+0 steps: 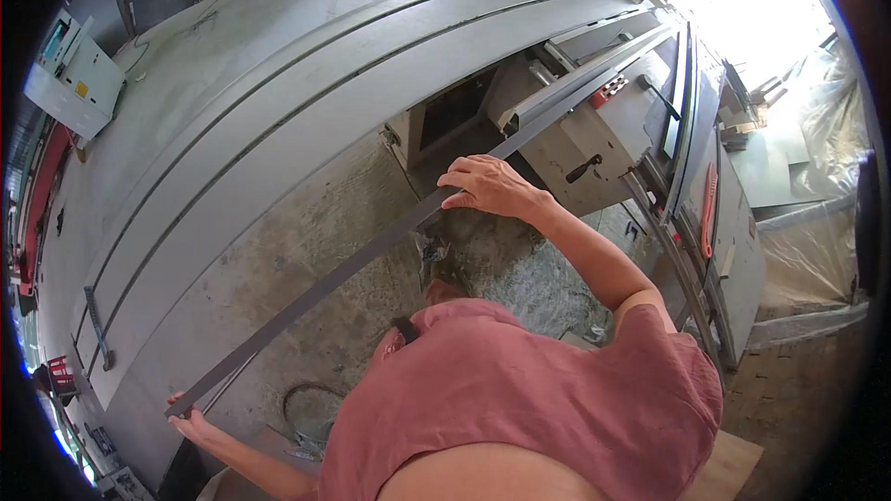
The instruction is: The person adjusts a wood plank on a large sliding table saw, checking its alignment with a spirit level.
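Observation:
A long, narrow dark grey strip (pixel 325 288) runs slantwise from the lower left up towards the machine at the upper right. My left hand (pixel 192 424) grips its near end at the lower left, with the thumb and fingers closed about the edges. Further along, my right hand (pixel 487 184) is curled over the strip from above, its fingertips around the near edge. The far part of the strip lies along a metal rail (pixel 594 79) on the machine body (pixel 594 153). Part of the strip under my right hand is hidden.
A long grey sliding table (pixel 306 102) with dark grooves stretches beyond the strip. A red block (pixel 609 91), a black handle (pixel 585 168) and an orange-red tool (pixel 710 209) are at the right. A white control cabinet (pixel 79 74) stands at the left above the concrete floor (pixel 316 213).

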Available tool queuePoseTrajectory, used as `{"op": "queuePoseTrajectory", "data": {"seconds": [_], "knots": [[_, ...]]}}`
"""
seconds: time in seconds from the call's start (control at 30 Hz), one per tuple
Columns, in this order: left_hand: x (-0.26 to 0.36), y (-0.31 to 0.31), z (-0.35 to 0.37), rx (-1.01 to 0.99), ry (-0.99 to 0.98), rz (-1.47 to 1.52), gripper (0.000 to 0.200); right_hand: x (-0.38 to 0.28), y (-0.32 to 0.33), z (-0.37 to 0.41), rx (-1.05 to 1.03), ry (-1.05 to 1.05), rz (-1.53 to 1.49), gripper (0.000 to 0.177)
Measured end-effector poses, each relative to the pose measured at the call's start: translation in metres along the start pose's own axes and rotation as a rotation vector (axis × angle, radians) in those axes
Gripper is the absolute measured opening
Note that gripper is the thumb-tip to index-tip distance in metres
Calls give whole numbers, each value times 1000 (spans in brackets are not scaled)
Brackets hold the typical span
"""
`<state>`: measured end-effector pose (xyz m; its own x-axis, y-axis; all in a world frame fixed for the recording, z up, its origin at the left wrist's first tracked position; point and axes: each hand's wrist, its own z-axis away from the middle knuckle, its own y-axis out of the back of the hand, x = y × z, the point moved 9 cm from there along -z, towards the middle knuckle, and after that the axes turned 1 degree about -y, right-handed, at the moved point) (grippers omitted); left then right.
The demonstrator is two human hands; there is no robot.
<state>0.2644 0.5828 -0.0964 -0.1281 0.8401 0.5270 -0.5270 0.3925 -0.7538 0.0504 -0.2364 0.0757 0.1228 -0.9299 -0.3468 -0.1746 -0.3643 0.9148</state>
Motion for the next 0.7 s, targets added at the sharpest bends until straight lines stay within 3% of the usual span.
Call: {"op": "queuePoseTrajectory", "data": {"seconds": [0.17, 0.27, 0.47, 0.57, 0.63, 0.7], "knots": [[-23, -8, 11, 11, 21, -27, 65, 24, 9, -1, -46, -77, -81, 41], [-34, -5, 24, 131, -13, -96, 61, 35, 14, 1, -29, -62, -66, 40], [-54, 13, 29, 89, -14, -72, 59, 60, 22, 6, -39, -81, -21, 38], [-74, 8, 40, -38, 32, -104, 56, 78, 23, 13, -97, -129, 7, 34], [-104, -4, 65, 94, 24, -29, 46, 91, 27, 15, -130, -150, 35, 32], [-118, -2, 68, 62, 2, -30, 38, 107, 31, 21, -122, -202, 40, 39]]}}
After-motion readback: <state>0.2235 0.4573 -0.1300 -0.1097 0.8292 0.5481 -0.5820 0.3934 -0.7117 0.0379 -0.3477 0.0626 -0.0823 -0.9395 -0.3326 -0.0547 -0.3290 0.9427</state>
